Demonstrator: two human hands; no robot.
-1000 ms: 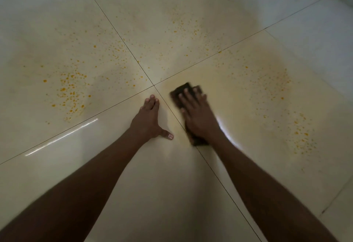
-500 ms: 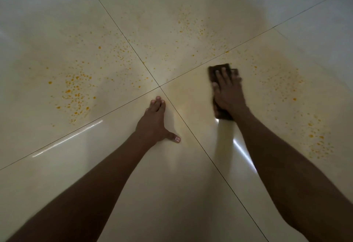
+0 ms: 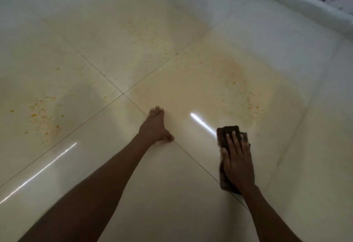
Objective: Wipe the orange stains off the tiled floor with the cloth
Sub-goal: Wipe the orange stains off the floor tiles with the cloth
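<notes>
The cloth (image 3: 229, 132) is dark brown and lies flat on the tiled floor (image 3: 172, 194), on the near right side, next to a thin line between two tiles. The right hand (image 3: 237, 163) lies on top of it with the fingers straight and close together, pressing down. The far end of the cloth sticks out past the fingertips, and a bit shows under the wrist too.

The left hand (image 3: 155, 127) is to the left of the cloth, well apart from it. It is flat on the floor with the fingers together and the thumb sticking out to the right. It holds nothing. It sits just past the spot where the tile line runs by, near where four tiles meet.

A bright streak of light (image 3: 202, 123) shines on the floor between the two hands. Another long streak (image 3: 38, 173) shines near the left edge.

Past the cloth, on the right tile, there are small orange spots (image 3: 250, 106) and a big pale orange smear (image 3: 229, 69). On the left tile there is a bunch of orange spots (image 3: 42, 115). Farther off, the far tile has a few faint spots (image 3: 156, 41). The picture is blurry, so the small spots are hard to see.

At the far right corner a pale raised edge (image 3: 305, 6) runs along the floor.
</notes>
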